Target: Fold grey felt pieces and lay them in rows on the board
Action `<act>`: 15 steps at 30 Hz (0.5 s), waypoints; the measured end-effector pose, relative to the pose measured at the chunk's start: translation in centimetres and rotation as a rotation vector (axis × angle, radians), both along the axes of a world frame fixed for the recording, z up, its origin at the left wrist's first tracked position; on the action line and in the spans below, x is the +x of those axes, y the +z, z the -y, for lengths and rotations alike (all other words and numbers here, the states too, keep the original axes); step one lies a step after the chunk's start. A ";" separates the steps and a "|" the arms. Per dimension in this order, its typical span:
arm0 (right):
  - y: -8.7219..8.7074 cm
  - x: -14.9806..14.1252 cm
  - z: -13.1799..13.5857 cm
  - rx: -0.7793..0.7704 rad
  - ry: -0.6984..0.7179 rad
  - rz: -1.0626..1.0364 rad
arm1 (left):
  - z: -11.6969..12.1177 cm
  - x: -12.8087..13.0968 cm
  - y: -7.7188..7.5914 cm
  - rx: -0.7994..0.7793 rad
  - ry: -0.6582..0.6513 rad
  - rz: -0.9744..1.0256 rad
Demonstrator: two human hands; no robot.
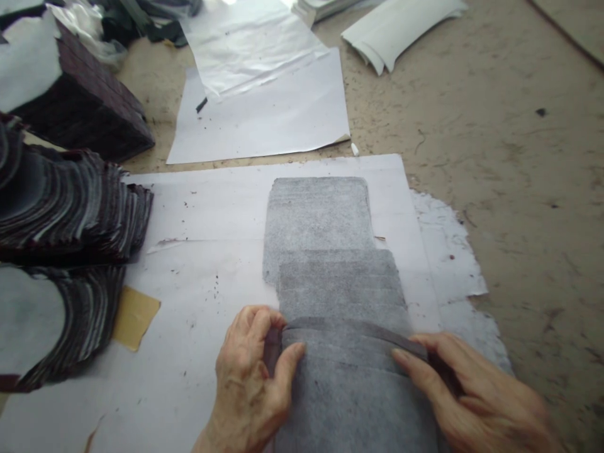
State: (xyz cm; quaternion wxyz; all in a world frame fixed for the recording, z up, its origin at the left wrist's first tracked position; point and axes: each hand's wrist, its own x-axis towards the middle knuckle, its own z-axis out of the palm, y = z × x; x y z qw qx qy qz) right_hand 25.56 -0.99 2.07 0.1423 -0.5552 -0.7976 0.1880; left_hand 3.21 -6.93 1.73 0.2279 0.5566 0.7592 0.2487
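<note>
A grey fabric piece (353, 396) lies in front of me, its far edge bent up in a narrow dark fold. My left hand (255, 371) pinches the left end of that fold between thumb and fingers. At the right end, my right hand (465, 384) grips the same edge, thumb on top and fingers behind. Beyond the fold, a second grey fabric piece (342, 283) partly overlaps a lighter grey fabric piece (318, 217) lying flat. The near end of the held piece runs out of view.
White paper sheets (212, 214) cover the worktop (495, 138). At left stand stacks of dark layered fabric pieces (89, 207), a dark block-shaped stack (94, 94) and a yellow scrap (136, 314). Curved white sheets (401, 28) and a translucent sheet (255, 44) lie at the back.
</note>
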 end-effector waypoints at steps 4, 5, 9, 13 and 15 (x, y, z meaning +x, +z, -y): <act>-0.2 -0.5 -0.1 -0.003 -0.037 0.005 | -0.1 0.0 -0.3 -0.004 0.014 0.020; -0.2 -0.7 -0.2 0.001 -0.042 0.003 | -0.2 0.0 -0.4 -0.005 0.020 0.026; 0.0 -1.2 -0.5 0.025 -0.057 -0.027 | -0.4 -0.1 -0.4 -0.001 0.041 0.063; 0.3 -1.4 -0.8 0.006 -0.083 -0.037 | -0.5 -0.4 -0.4 0.011 0.032 0.082; 0.4 -1.4 -1.0 -0.015 -0.101 -0.037 | -0.4 -0.5 -0.4 0.004 0.006 0.086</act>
